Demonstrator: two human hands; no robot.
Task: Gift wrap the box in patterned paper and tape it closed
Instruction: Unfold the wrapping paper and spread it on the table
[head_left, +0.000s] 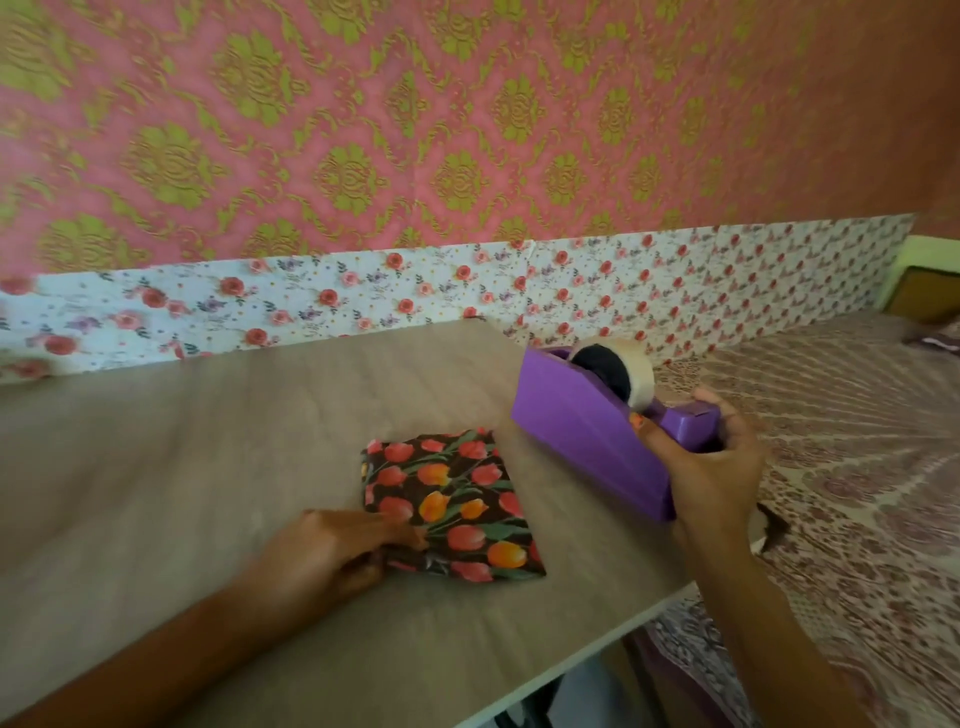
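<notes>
We judge the wrapping nearly done: our flat box in dark tulip-patterned paper (452, 501) lies fully covered on the pale wood-grain worktop (208, 441), near its front edge. Our left hand (327, 551) presses its near corner, fingers together and flat on the paper. Our right hand (701, 467) curls its fingers round the purple plastic tape dispenser (587, 431) just beside the box; taping seems left. Behind runs pink-and-gold wallpaper (467, 130); a patterned bedspread (857, 441) lies to the right.
</notes>
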